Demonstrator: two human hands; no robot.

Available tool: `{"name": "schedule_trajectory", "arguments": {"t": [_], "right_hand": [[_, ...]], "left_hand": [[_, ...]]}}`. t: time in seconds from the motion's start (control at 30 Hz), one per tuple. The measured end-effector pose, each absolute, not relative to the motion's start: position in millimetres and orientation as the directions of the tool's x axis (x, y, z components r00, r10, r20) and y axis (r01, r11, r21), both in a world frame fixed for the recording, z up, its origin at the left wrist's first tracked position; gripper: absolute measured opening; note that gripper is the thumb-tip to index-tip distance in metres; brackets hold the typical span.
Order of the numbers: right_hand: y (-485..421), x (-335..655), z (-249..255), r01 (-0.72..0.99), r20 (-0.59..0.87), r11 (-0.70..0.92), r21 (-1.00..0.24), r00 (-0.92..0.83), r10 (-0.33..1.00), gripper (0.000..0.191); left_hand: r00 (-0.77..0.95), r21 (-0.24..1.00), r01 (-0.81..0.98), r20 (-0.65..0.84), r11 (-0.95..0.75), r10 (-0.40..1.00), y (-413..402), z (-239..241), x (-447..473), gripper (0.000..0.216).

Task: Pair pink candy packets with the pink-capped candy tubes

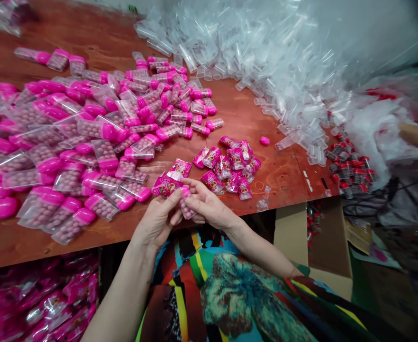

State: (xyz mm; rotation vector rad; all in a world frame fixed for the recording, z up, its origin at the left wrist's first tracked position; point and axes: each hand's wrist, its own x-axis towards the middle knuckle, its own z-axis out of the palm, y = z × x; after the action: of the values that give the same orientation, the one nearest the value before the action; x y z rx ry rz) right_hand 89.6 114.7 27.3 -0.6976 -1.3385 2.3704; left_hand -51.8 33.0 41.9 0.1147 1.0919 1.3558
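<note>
In front of my lap, at the table's near edge, my left hand point(158, 216) and my right hand point(209, 205) meet around a small clear candy tube point(186, 209). Pink balls fill it, and its pink cap points up and away from me. My left thumb presses by the cap; the right fingers are closed on the tube's other side. Just beyond my fingertips are flat, shiny pink printed wrappers point(165, 184), partly covered by my hands. A small pile of pink printed packets point(233, 161) lies to the right of these.
Many pink-capped candy tubes point(105, 154) spread over the left of the wooden table point(230, 102). Clear tubes point(244, 42) heap at the back right, near red-capped containers point(353, 166). Below are a cardboard box point(328, 266) and pink packets point(41, 304). Another person's arm point(417, 137) reaches in.
</note>
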Motion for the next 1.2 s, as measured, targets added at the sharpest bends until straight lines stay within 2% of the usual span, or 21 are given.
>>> {"name": "schedule_trajectory", "arguments": {"t": [0.17,0.37,0.53,0.7,0.77,0.87,0.93,1.0,1.1,1.2], "right_hand": [[110,91,24,-0.020,-0.125,-0.256,-0.966,-0.834,0.537,0.054],[107,92,17,-0.021,-0.150,-0.279,-0.960,-0.804,0.576,0.055],[109,93,19,-0.007,-0.230,-0.399,-0.917,-0.808,0.543,0.061],[113,96,27,0.051,-0.184,-0.249,-0.967,-0.817,0.547,0.067],[115,96,29,0.050,-0.207,-0.291,-0.955,-0.816,0.540,0.071],[119,95,28,0.001,-0.290,-0.501,-0.865,-0.817,0.499,0.075],[120,94,26,-0.001,-0.330,-0.565,-0.825,-0.811,0.483,0.074],[118,94,24,-0.010,-0.291,-0.488,-0.873,-0.793,0.535,0.070],[112,95,23,0.046,-0.157,-0.188,-0.981,-0.757,0.634,0.060],[107,97,22,0.137,-0.128,-0.037,-0.990,-0.748,0.651,0.050]], "left_hand": [[-0.191,0.677,-0.681,-0.531,0.278,0.826,32,42,-55,0.043],[-0.177,0.658,-0.704,-0.528,0.268,0.831,33,43,-54,0.049],[-0.194,0.654,-0.702,-0.557,0.282,0.807,32,42,-53,0.049],[-0.216,0.652,-0.708,-0.568,0.273,0.794,34,40,-52,0.051],[-0.212,0.644,-0.718,-0.564,0.265,0.798,35,40,-51,0.050],[-0.195,0.664,-0.701,-0.529,0.259,0.826,37,40,-49,0.050],[-0.193,0.690,-0.678,-0.501,0.254,0.843,37,40,-49,0.050],[-0.188,0.698,-0.666,-0.496,0.261,0.848,37,39,-48,0.051],[-0.193,0.686,-0.673,-0.523,0.275,0.830,36,37,-47,0.054],[-0.221,0.652,-0.711,-0.562,0.263,0.797,36,35,-44,0.052]]}}
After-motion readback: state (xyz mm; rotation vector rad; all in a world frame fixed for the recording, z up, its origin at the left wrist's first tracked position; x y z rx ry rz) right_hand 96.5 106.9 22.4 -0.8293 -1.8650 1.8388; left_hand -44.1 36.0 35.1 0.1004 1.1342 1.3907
